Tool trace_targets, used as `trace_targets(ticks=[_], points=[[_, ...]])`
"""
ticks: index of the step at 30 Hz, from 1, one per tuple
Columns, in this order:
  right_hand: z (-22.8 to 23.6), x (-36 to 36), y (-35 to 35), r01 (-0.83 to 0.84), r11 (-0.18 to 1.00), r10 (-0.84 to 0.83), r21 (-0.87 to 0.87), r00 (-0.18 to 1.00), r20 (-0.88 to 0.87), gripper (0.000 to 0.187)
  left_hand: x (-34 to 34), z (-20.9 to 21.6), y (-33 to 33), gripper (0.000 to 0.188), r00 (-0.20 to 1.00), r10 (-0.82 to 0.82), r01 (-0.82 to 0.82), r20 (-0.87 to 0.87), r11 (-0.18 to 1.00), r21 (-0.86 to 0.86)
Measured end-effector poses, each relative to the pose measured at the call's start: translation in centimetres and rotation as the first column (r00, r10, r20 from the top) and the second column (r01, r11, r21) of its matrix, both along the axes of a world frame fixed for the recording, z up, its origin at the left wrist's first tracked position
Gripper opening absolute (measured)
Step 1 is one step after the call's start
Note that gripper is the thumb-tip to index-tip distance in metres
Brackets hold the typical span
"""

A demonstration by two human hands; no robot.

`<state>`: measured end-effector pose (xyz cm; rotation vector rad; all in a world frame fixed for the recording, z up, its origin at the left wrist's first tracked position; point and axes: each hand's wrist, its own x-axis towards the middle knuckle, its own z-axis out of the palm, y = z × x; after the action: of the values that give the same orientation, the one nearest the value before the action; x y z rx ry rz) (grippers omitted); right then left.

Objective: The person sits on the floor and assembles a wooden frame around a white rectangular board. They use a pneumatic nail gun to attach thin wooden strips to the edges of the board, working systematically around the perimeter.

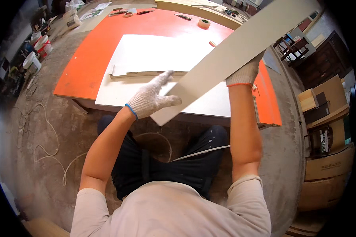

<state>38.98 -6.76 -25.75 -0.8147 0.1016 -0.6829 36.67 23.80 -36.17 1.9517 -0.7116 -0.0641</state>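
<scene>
The person holds a long pale board (233,55) in the air, slanted from its low near end over the near edge of the orange worktable (87,59) up toward the far right corner. The left hand (150,98), in a white knit glove, is closed on the near end of the board, thumb on top and fingers spread along its left edge. The right hand (245,73), also gloved, grips the board from below at about the middle; its fingers are hidden under the board, so I cannot tell how wide they are.

I judge that the step in hand is carrying this board over the table, either lifting it or bringing it down. Under it lies a large white panel (154,55), which covers the middle of the table and reaches its near edge, and on that panel lies a narrow strip (146,73) with a notched left end, just beside the left hand. A next move would need both hands to keep the board level and to watch its long far end.

For room: the near edge is open, the left part of the table is bare orange. At the far edge lie a tape roll (203,23) and small tools (144,12). At the right, boxes (324,102) and wooden furniture (320,55) stand near the table, so swinging there is tight
</scene>
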Motion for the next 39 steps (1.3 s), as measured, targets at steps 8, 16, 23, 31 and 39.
trace_targets(ticks=[8,16,23,31,39], points=[[-7.3,-4.0,-1.0,-0.106,0.962,0.034,-0.253,0.961,-0.275,0.042,3.4,2.5,6.5,0.038,0.989,0.128,-0.119,-0.074,0.986,0.119],[-21.9,-12.2,-15.7,0.301,0.94,-0.34,-0.162,0.764,-0.549,0.066,4.4,-3.7,12.8,0.033,0.901,-0.032,-0.191,0.432,0.866,0.461],[-23.0,-11.8,-16.9,0.044,0.878,-0.443,-0.476,0.447,-0.777,0.064,6.1,-8.7,14.6,0.03,0.91,-0.128,-0.078,0.394,0.881,0.467],[-26.7,-10.8,-22.9,-0.325,0.551,-0.642,-0.768,0.423,-0.64,0.074,9.1,-11.1,13.9,0.04,0.985,-0.1,-0.002,0.141,0.81,0.587],[-28.1,-10.9,-24.3,-0.371,0.709,-0.49,-0.599,0.35,-0.798,0.097,8.8,-15.3,24.4,0.06,0.674,0.627,-0.734,0.391,0.63,0.254]])
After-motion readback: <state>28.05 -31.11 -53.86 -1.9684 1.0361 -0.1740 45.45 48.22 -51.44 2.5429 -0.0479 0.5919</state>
